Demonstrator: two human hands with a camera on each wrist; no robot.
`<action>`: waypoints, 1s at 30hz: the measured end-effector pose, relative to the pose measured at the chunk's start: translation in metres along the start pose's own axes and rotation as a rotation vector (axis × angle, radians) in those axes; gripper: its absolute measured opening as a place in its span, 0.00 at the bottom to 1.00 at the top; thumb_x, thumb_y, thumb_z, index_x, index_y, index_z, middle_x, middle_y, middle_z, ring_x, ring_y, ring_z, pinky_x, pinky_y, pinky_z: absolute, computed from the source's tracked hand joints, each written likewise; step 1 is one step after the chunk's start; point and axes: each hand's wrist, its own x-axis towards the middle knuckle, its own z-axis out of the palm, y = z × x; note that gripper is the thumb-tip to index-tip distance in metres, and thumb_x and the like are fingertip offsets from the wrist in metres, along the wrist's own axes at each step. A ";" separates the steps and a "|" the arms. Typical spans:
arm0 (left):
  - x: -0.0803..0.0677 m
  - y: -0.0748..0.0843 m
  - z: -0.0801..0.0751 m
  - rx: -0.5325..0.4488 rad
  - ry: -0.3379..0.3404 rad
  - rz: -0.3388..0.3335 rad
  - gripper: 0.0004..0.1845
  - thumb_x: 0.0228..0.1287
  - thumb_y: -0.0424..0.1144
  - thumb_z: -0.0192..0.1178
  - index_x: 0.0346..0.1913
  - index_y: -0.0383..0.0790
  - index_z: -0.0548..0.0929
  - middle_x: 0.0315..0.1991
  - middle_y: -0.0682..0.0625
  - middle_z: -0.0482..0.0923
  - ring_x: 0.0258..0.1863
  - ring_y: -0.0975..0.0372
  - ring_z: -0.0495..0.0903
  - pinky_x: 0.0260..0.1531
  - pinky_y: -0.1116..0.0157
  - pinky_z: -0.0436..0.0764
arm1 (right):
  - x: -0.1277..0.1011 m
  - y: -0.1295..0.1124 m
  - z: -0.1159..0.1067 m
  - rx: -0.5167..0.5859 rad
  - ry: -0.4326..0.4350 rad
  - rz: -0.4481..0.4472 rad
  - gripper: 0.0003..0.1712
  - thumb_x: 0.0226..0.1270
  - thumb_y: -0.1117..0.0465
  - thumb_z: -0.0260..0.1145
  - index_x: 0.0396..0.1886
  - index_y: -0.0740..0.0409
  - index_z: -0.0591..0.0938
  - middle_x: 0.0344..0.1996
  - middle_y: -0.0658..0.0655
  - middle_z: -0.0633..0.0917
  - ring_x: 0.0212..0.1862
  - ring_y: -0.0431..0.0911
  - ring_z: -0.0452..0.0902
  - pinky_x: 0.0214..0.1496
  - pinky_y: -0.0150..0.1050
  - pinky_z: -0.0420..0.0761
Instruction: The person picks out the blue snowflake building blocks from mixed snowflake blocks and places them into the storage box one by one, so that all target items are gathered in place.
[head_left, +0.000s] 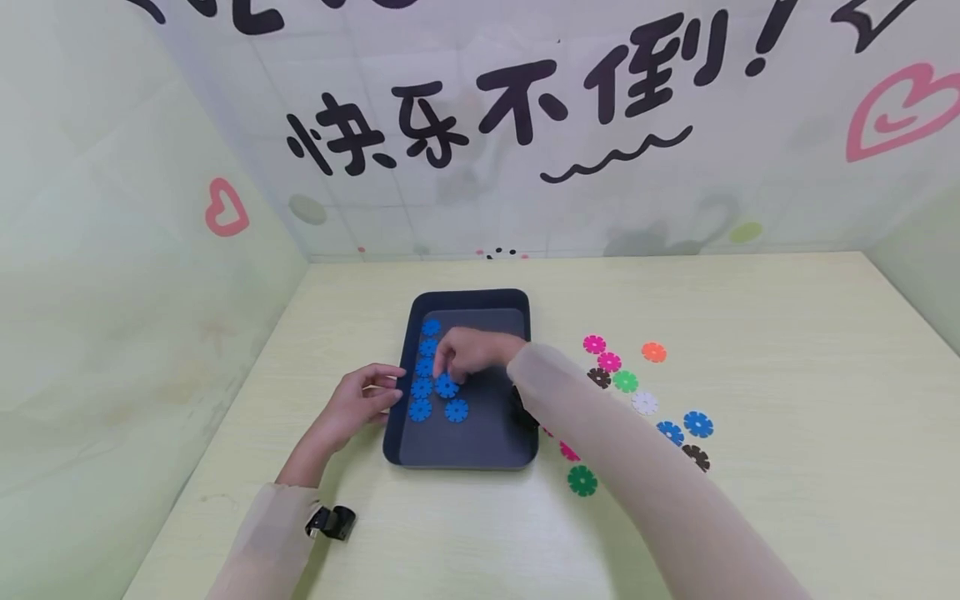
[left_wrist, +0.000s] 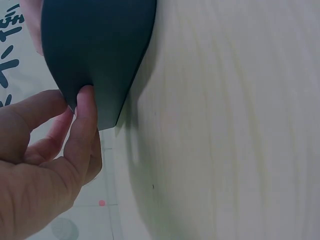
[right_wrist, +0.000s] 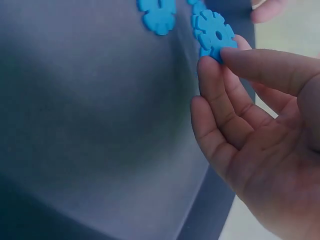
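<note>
The right hand (head_left: pixel 468 354) reaches across into the dark blue rectangular plastic tray (head_left: pixel 467 298) and holds a blue gear-shaped plastic disc (right_wrist: pixel 214 34) between thumb and fingertips. In the right wrist view the thumb lies over the disc's near edge, the index finger supports it from below, and the other fingers are loosely extended beneath. The held disc sits just above the tray floor at the left side of the tray, beside a column of matching blue discs (head_left: pixel 426 367) lying flat along the tray's left wall. Another loose blue disc (head_left: pixel 456 410) lies flat on the tray floor just right of the column's near end.

The left hand (head_left: pixel 360 404) is at the tray's left wall. In the left wrist view its thumb (left_wrist: pixel 85 125) presses against the outer face of the wall, and the index finger (left_wrist: pixel 35 112) curls toward the rim, so the hand pinches the tray edge. The remaining fingers are bent beneath.

The tray rests on a pale wood-grain table (head_left: pixel 750 500). To the right of the tray, well apart from it, loose discs lie scattered flat on the table: two pink discs (head_left: pixel 602 352), an orange disc (head_left: pixel 654 352), a light green disc (head_left: pixel 625 381), a white disc (head_left: pixel 644 403), two blue discs (head_left: pixel 685 428), two dark brown discs (head_left: pixel 695 457) and a dark green disc (head_left: pixel 582 480). The right forearm's sleeve (head_left: pixel 637 475) partly covers some of them.
</note>
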 end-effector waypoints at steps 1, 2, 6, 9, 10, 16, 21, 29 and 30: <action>0.000 0.000 0.000 0.001 0.000 -0.001 0.19 0.64 0.30 0.55 0.57 0.32 0.72 0.45 0.38 0.68 0.38 0.56 0.76 0.31 0.62 0.80 | 0.000 0.001 0.000 0.001 0.001 0.013 0.13 0.57 0.76 0.57 0.40 0.66 0.82 0.28 0.57 0.81 0.26 0.44 0.73 0.34 0.35 0.77; 0.000 0.000 0.000 0.000 0.001 -0.001 0.19 0.64 0.30 0.55 0.57 0.31 0.72 0.45 0.38 0.68 0.38 0.55 0.76 0.30 0.62 0.80 | 0.000 0.002 0.001 0.003 0.004 0.024 0.13 0.58 0.76 0.57 0.40 0.66 0.82 0.27 0.57 0.81 0.26 0.44 0.72 0.34 0.36 0.77; 0.000 0.001 0.000 0.001 0.003 -0.002 0.18 0.64 0.30 0.55 0.57 0.32 0.72 0.44 0.39 0.68 0.38 0.55 0.76 0.30 0.62 0.80 | -0.001 0.007 0.000 0.020 0.025 0.059 0.13 0.57 0.77 0.56 0.40 0.67 0.82 0.26 0.56 0.80 0.26 0.44 0.72 0.36 0.38 0.78; 0.000 0.001 0.000 0.002 0.005 0.000 0.18 0.64 0.30 0.55 0.57 0.31 0.72 0.43 0.40 0.68 0.37 0.55 0.76 0.30 0.62 0.80 | -0.001 0.012 -0.001 0.031 0.044 0.072 0.13 0.57 0.77 0.55 0.38 0.68 0.83 0.26 0.56 0.79 0.25 0.44 0.71 0.36 0.38 0.77; 0.000 0.000 0.000 0.003 0.004 0.000 0.18 0.64 0.30 0.55 0.57 0.31 0.72 0.43 0.40 0.68 0.37 0.55 0.76 0.30 0.62 0.80 | -0.002 0.014 -0.001 0.032 0.048 0.076 0.13 0.57 0.77 0.55 0.38 0.68 0.83 0.26 0.56 0.79 0.25 0.44 0.71 0.36 0.38 0.77; 0.000 -0.001 0.000 0.000 0.002 0.005 0.18 0.63 0.29 0.55 0.56 0.31 0.72 0.42 0.40 0.68 0.36 0.56 0.75 0.30 0.63 0.80 | -0.002 0.013 -0.002 0.018 0.048 0.082 0.13 0.57 0.77 0.56 0.38 0.68 0.83 0.26 0.55 0.79 0.24 0.43 0.70 0.35 0.36 0.76; 0.000 -0.001 0.000 0.000 0.001 0.010 0.18 0.64 0.29 0.55 0.56 0.31 0.72 0.42 0.40 0.68 0.36 0.57 0.76 0.30 0.63 0.80 | -0.003 0.011 -0.001 0.001 0.052 0.097 0.12 0.57 0.77 0.57 0.38 0.68 0.83 0.27 0.55 0.80 0.24 0.42 0.69 0.34 0.35 0.76; 0.000 -0.001 0.000 0.001 0.002 0.017 0.18 0.63 0.29 0.55 0.56 0.30 0.72 0.42 0.41 0.68 0.36 0.56 0.76 0.30 0.63 0.80 | -0.008 0.008 -0.010 -0.020 0.071 0.086 0.10 0.60 0.73 0.59 0.40 0.67 0.82 0.32 0.57 0.80 0.28 0.44 0.73 0.38 0.36 0.78; 0.000 -0.001 0.000 0.001 0.002 0.018 0.18 0.63 0.29 0.55 0.56 0.30 0.72 0.42 0.41 0.68 0.35 0.56 0.75 0.30 0.63 0.80 | -0.011 0.007 -0.012 -0.024 0.076 0.076 0.10 0.60 0.73 0.59 0.41 0.67 0.81 0.33 0.57 0.81 0.29 0.46 0.74 0.39 0.37 0.78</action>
